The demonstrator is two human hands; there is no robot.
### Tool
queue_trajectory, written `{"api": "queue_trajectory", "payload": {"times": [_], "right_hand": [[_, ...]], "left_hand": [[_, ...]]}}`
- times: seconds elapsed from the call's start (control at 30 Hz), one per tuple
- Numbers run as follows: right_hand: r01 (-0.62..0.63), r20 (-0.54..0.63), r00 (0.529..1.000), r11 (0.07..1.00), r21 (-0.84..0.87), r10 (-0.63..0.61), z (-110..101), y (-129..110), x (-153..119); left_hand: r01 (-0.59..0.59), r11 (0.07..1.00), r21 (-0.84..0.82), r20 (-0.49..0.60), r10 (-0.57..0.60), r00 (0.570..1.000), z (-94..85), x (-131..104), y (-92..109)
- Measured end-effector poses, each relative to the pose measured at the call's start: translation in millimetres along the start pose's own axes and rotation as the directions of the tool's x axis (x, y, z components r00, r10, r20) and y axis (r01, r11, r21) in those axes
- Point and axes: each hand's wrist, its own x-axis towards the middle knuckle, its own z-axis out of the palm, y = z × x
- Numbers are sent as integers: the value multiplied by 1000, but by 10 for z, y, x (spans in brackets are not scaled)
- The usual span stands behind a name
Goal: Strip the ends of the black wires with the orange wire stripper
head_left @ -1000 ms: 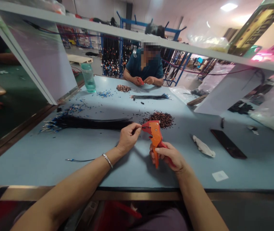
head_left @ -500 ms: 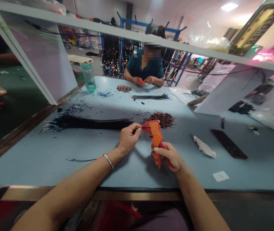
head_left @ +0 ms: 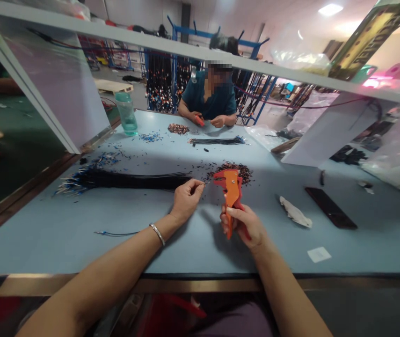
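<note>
Between its thumb and fingers my left hand (head_left: 187,199) pinches a thin black wire (head_left: 119,234); its tip pokes out toward the tool, and its blue-sleeved other end lies on the table to the left. Wrapped round the handles of an orange and red wire stripper (head_left: 232,189) is my right hand (head_left: 243,222). A small gap separates the stripper's jaws from the wire tip. Beyond my left hand lies a thick bundle of black wires (head_left: 133,180) with blue and metal ends at the left. Behind the stripper is a heap of small cut-off bits (head_left: 245,172).
Across the table (head_left: 59,252) a co-worker (head_left: 208,98) holds a red tool near a smaller wire bundle (head_left: 217,140). A green bottle (head_left: 127,114) stands at the far left. At right lie a dark phone (head_left: 330,207), a white crumpled piece (head_left: 294,211) and a paper square (head_left: 319,254).
The stripper has come away from the wire tip, a little to the right, and its jaws no longer touch it. My left hand has stayed nearly in place, still pinching the wire.
</note>
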Motion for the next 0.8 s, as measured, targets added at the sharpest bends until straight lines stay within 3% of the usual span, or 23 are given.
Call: {"api": "queue_trajectory", "payload": {"times": [0.2, 0.3, 0.37, 0.47, 0.53, 0.67, 0.8], "right_hand": [[46, -77, 996, 993, 109, -37, -77, -32, 20], [107, -132, 985, 993, -47, -112, -63, -8, 36], [192, -162, 957, 942, -274, -242, -44, 3, 39], [277, -130, 866, 680, -679, -483, -14, 11, 35], [280, -66, 802, 472, -836, -594, 2, 24, 34], [310, 85, 710, 202, -929, -699, 11, 87, 50], [282, 174, 701, 45, -958, -692, -4, 147, 69]], "left_hand": [[23, 1000, -11, -10, -23, 1000, -3, -5, 15], [53, 997, -49, 3, -53, 999, 6, -6, 33], [80, 993, -86, 20, -78, 997, 10, -8, 55], [134, 979, -155, 54, -127, 990, 16, -19, 93], [177, 963, -202, 93, -161, 982, 24, -31, 110], [235, 923, -306, 195, -181, 964, 54, -60, 101], [278, 880, -385, 268, -182, 946, 81, -89, 86]]}}
